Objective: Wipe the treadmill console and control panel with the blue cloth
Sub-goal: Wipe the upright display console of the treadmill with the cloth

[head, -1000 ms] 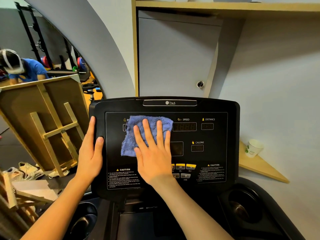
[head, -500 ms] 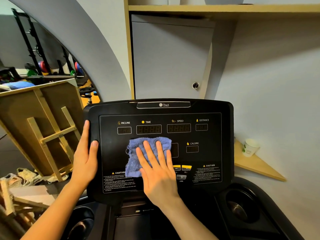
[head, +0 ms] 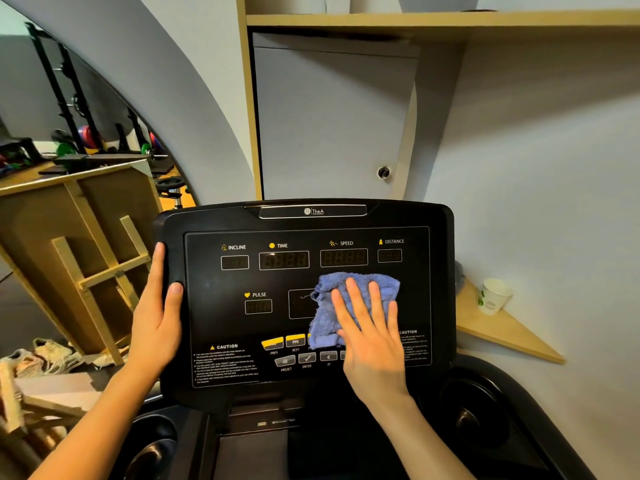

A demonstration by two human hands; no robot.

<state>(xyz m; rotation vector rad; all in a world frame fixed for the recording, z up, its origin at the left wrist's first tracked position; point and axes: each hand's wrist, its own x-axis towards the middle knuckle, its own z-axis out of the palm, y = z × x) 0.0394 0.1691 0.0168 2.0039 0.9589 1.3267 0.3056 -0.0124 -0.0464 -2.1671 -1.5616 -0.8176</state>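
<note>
The black treadmill console [head: 304, 216] fills the middle of the view, its control panel [head: 214, 317] showing yellow labels, dark displays and yellow buttons. A crumpled blue cloth [head: 349, 287] lies flat on the right half of the panel, below the SPEED and DISTANCE displays. My right hand [head: 370, 334] presses flat on the cloth with fingers spread, covering its lower part and some buttons. My left hand [head: 157, 313] grips the console's left edge, thumb on the front face.
A white paper cup [head: 493, 296] stands on a wooden corner shelf [head: 502, 330] right of the console. Dark cup holders [head: 474, 410] sit at both lower sides. A wooden frame [head: 97, 265] leans at the left, shoes [head: 45, 351] on the floor below. A grey wall is close behind.
My right hand has slid the blue cloth from the upper left of the panel down and then across to the right half. My left hand has stayed on the console's left edge.
</note>
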